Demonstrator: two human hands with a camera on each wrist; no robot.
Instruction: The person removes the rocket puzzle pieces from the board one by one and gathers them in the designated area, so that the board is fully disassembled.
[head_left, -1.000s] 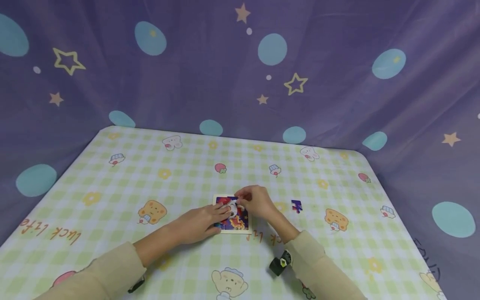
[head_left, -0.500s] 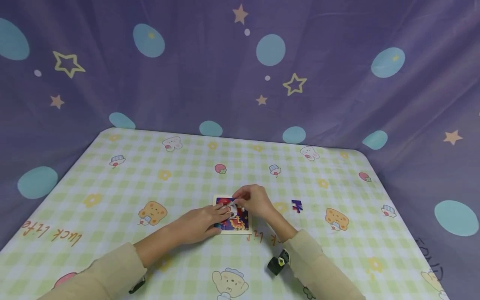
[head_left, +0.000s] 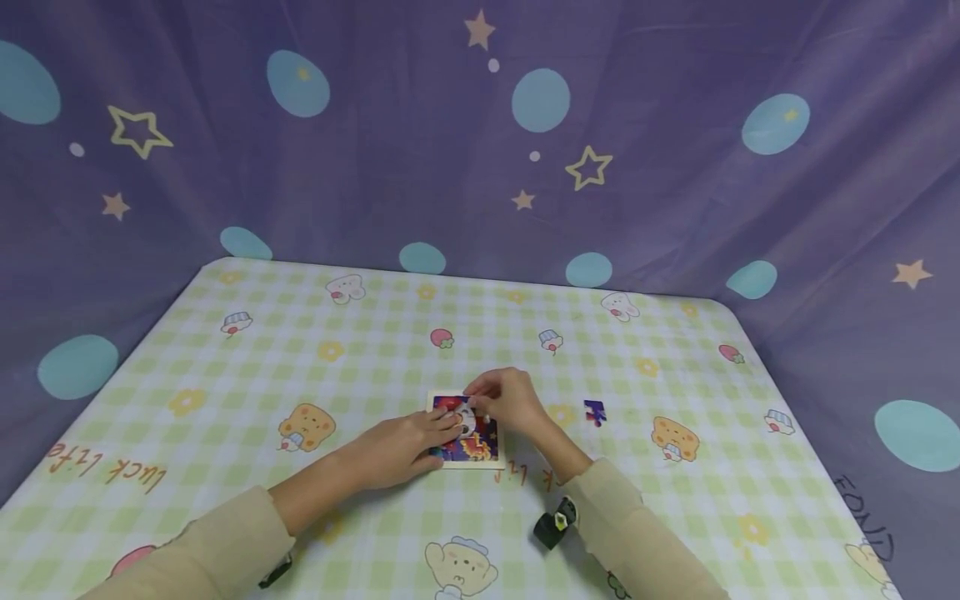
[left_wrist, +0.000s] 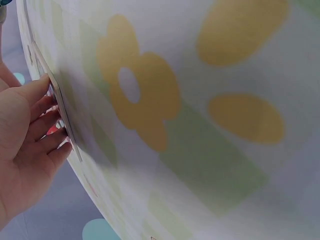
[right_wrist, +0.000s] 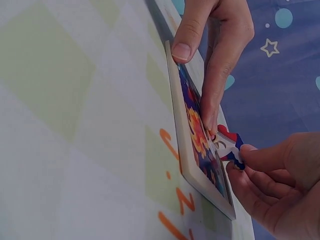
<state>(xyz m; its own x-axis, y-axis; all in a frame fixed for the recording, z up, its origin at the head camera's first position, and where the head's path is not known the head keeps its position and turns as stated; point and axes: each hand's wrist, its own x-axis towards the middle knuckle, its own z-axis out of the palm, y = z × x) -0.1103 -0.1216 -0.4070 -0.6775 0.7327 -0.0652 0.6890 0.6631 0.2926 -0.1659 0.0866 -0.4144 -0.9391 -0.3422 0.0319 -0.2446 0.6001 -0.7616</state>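
A small square jigsaw puzzle (head_left: 477, 451) in a pale frame lies on the table, showing a colourful cartoon picture. My left hand (head_left: 401, 450) rests on its left side; its fingers extend onto the picture and the thumb touches the frame's near edge. At the puzzle's far right part, my right hand (head_left: 513, 404) pinches a puzzle piece (right_wrist: 231, 142) between thumb and fingers. In the right wrist view that red, white and blue piece stands tilted up from the picture surface, close to the left fingertips. The left wrist view has the frame edge (left_wrist: 64, 112) under the left hand.
One loose purple puzzle piece (head_left: 595, 412) lies on the tablecloth to the right of the puzzle. The green-checked tablecloth (head_left: 375, 533) has printed cartoons. A purple curtain (head_left: 420, 167) with stars hangs behind the table. Black straps sit at both wrists.
My right hand has shifted very slightly to the left over the puzzle's far edge, still pinching the piece. My left hand stays in place. The loose piece has not moved.
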